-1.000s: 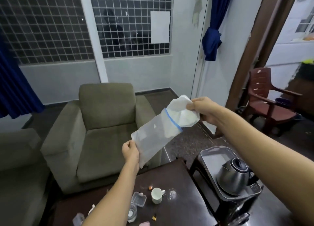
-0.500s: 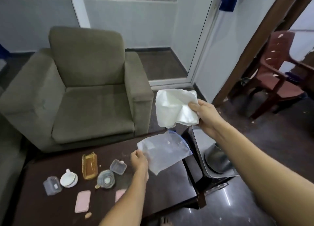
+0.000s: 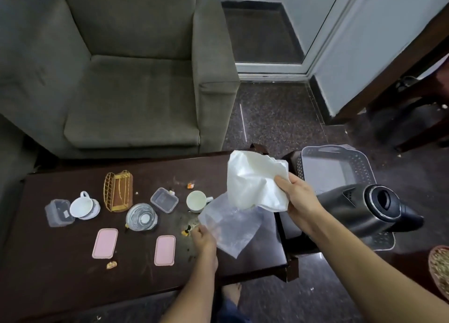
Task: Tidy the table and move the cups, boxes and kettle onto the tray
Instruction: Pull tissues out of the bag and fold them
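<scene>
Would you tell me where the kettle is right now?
Head view: the kettle sits on the grey tray at the right, just past the dark table.

Olive armchair (image 3: 131,99) fills the upper left, just behind the dark table (image 3: 60,274). Speckled, glossy floor (image 3: 274,123) runs to its right, up to a white door frame (image 3: 272,69) and a pale wall (image 3: 379,43). A brown wooden post (image 3: 398,65) cuts across far right.

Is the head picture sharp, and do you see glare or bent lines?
Head view: dim, even indoor light; the wide lens bows the table edges and tilts the door frame; a thin glare streak lies on the floor; the white cloth looks slightly soft.
</scene>
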